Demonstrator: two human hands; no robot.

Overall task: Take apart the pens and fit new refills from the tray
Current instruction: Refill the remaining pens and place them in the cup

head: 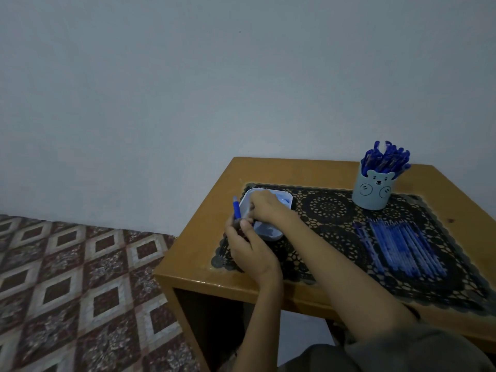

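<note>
Our left hand (249, 248) grips a blue pen (236, 209) upright, fingers curled round its lower barrel. Our right hand (264, 206) crosses over just beside it, fingers bent down over the white tray (271, 233). In this dim view we cannot tell whether it pinches anything. The tray sits directly under both hands. Well to their right lies a row of blue sticks (400, 248), with a bear cup (374, 189) of pens beyond them. The hands work near the desk (193, 267) edge, so a loosened part could slip to the floor, or the crossing wrist could nudge the tray.
</note>
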